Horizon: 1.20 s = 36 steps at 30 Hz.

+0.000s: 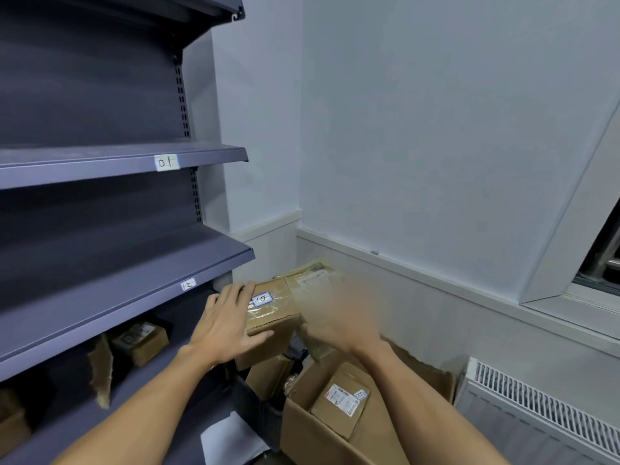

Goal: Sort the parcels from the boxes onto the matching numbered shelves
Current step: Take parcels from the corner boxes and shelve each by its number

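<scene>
A brown cardboard parcel with a small label reading "01" is held up in front of the shelf unit. My left hand lies flat on its top with straight fingers and the thumb along its front edge. My right hand is motion-blurred at the parcel's right side, against a second taped parcel with a shipping label; its grip cannot be made out. The dark grey shelf marked "01" is above, and another labelled shelf sits just left of my hands.
An open cardboard box on the floor below holds a parcel with a printed label. More parcels lie on the lower shelf. A white radiator stands at the right, walls behind.
</scene>
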Available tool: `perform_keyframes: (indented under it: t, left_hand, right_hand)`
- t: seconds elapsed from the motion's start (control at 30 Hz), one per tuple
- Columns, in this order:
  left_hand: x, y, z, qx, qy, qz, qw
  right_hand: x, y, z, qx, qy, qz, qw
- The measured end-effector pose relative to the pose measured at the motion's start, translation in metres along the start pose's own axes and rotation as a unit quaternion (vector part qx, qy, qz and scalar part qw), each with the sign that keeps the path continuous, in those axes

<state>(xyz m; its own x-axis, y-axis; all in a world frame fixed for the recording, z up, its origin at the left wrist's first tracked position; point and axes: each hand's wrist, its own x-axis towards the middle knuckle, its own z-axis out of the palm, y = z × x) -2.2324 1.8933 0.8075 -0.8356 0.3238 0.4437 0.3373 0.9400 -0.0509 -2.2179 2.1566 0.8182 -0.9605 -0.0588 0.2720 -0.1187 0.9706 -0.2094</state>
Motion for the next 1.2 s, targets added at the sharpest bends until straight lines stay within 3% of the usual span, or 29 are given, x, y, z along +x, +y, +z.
perform_keyframes:
  t: [0.67, 1.2]
  left_hand:
    - [-0.056, 0.040, -0.038, 0.094, 0.003, -0.140, 0.986]
    - [-0.168, 0.035, -0.084, 0.164, -0.043, -0.271, 0.948]
  right_hand:
    - [0.007, 0.013, -0.003, 0.036, 0.004, -0.149, 0.988]
    - [-0.020, -0.067, 0.033, 0.090, -0.043, -0.283, 0.954]
